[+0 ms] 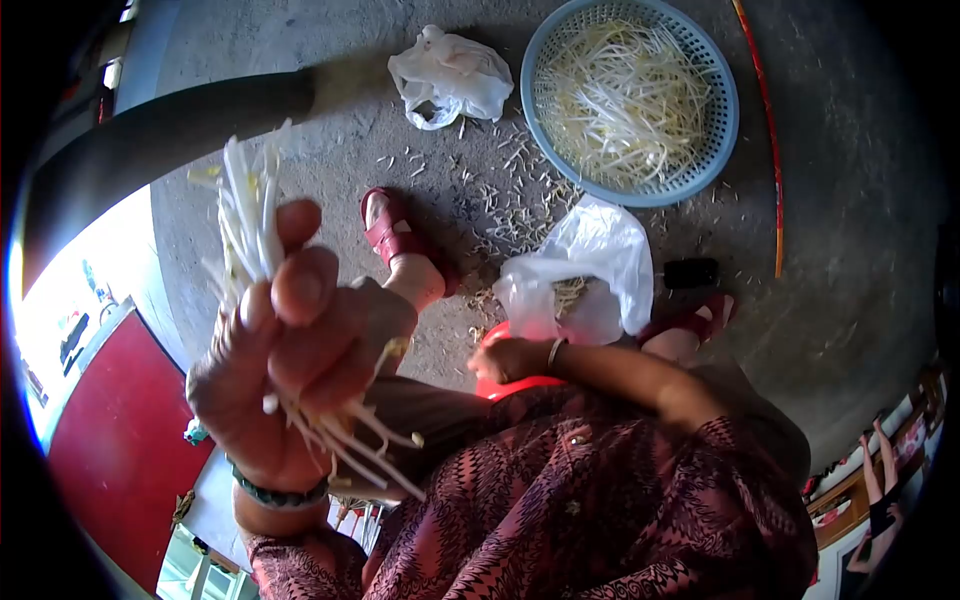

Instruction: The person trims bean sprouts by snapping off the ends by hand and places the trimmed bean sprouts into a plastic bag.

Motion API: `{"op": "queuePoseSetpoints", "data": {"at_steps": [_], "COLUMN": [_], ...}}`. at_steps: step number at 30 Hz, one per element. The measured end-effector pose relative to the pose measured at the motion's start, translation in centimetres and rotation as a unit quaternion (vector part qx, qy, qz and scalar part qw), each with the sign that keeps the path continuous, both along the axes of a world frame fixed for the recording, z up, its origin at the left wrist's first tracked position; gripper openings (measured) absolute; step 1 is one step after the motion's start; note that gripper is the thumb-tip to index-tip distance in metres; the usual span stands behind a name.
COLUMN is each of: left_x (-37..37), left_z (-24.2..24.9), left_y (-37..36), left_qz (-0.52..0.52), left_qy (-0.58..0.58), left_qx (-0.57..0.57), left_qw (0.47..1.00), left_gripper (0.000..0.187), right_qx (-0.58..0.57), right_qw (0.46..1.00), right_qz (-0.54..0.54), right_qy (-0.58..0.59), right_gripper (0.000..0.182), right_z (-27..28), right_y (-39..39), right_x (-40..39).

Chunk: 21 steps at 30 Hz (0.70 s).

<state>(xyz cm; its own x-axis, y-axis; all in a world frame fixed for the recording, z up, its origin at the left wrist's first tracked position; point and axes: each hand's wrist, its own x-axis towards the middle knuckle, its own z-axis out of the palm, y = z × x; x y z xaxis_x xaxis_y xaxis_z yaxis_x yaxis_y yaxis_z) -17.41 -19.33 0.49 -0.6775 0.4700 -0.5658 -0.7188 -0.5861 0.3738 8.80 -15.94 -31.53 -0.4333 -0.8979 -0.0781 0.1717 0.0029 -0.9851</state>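
My left hand (310,335) is raised at the left, close to the camera, fingers wrapped round a bunch of bean sprouts (247,225). Pale stems stick out above the fist, and more trail below it by the wrist. Lower, near my lap, my right hand (508,360) is closed beside a red plastic container (538,381). Its fingertips are partly hidden, and I cannot see what is between them. Just beyond it, a translucent white plastic bag (605,240) lies gaping, with some sprouts inside.
A blue colander (532,120) heaped with bean sprouts (635,105) stands on the concrete floor. Broken sprout bits (515,200) lie scattered around it. A crumpled plastic bag (455,75), a thin red stick (767,130) and a dark object (691,273) are nearby. Another person (880,500) appears at far right.
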Motion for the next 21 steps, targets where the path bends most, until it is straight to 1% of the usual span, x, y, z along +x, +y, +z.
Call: {"op": "queuePoseSetpoints", "data": {"at_steps": [1,3,4,5,7,8,11,15,17,19,20,21], "left_x": [-0.3,-0.7,-0.8,-0.6,-0.3,0.0,0.8,1.4,1.9,2.7,3.2,3.8], "left_z": [-0.2,-0.5,-0.8,-1.0,-1.3,-1.3,-1.1,-1.0,-0.8,-0.4,-0.1,0.1], "left_y": [0.2,0.1,0.0,-0.1,-0.4,-0.6,-0.8,-1.7,-2.2,-2.6,-2.8,-3.0], "left_qz": [0.0,0.002,0.02,0.041,0.075,0.079,0.075,0.083,0.084,0.096,0.102,0.111], "left_qy": [-0.001,-0.02,-0.037,-0.053,-0.082,-0.083,-0.056,-0.058,-0.051,-0.048,-0.051,-0.05], "left_qx": [0.0,-0.008,-0.03,-0.043,-0.063,-0.055,-0.047,-0.076,-0.07,-0.065,-0.08,-0.094], "left_qw": [1.0,1.0,0.999,0.997,0.992,0.992,0.994,0.992,0.993,0.992,0.99,0.988], "left_gripper": [0.047,0.047,0.047,0.047,0.048,0.049,0.049,0.046,0.044,0.044,0.044,0.044], "right_qx": [0.028,0.096,0.113,0.109,0.094,0.084,0.069,0.074,0.09,0.089,0.047,0.038], "right_qw": [0.996,0.968,0.955,0.954,0.964,0.971,0.981,0.975,0.966,0.964,0.979,0.975], "right_qz": [-0.021,-0.065,-0.075,-0.071,-0.031,-0.005,0.082,0.193,0.239,0.248,0.197,0.209], "right_qy": [0.076,0.224,0.264,0.271,0.245,0.224,0.159,0.078,0.048,0.037,0.038,0.062], "right_gripper": [0.033,0.039,0.039,0.039,0.039,0.039,0.038,0.038,0.039,0.039,0.038,0.039], "right_z": [0.0,0.1,-0.1,-0.3,-0.4,-0.3,-0.3,0.0,0.1,0.2,0.3,-0.3], "right_y": [0.3,1.0,1.4,1.7,2.6,3.0,4.3,5.9,6.7,7.4,7.9,7.7], "right_x": [1.5,4.1,5.0,6.0,7.4,8.1,9.6,10.8,11.0,10.7,10.5,10.5]}}
